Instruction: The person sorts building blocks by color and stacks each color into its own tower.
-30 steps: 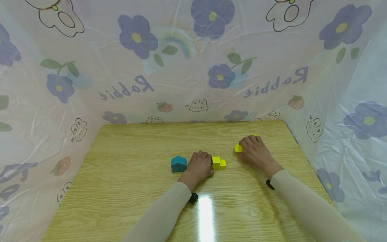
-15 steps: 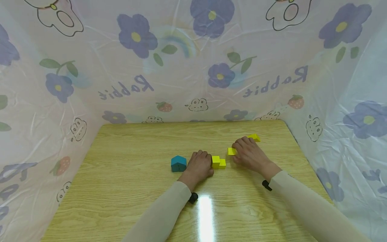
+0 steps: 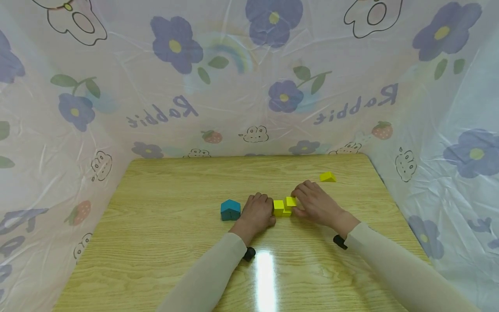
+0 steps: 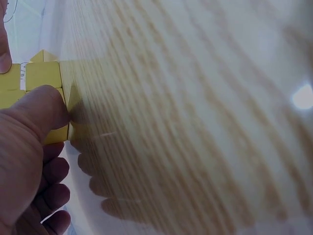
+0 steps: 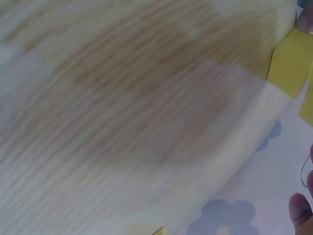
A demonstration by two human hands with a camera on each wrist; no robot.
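In the head view my left hand [image 3: 256,213] grips a low stack of yellow blocks near the middle of the table, its thumb across a bottom one. An upper yellow cube [image 3: 278,207] shows just right of its fingers. Beside that, a lower yellow block [image 4: 43,74] stands on the table. My right hand [image 3: 317,204] pinches another yellow cube [image 3: 290,202] directly over the lower block. A thin gap shows between these two in the left wrist view. The lower block [image 5: 291,63] also appears at the right edge of the right wrist view.
A yellow triangular block [image 3: 328,177] lies toward the back right of the wooden table [image 3: 175,186]. Left of my left hand stands a blue house-shaped piece [image 3: 230,210] with a peaked top. A patterned curtain [image 3: 234,99] encloses the back and sides.
My right hand has carried its yellow cube left and toward me, from near the triangular block to above the lower yellow block. The triangular block has come into full view. My left hand stays put.
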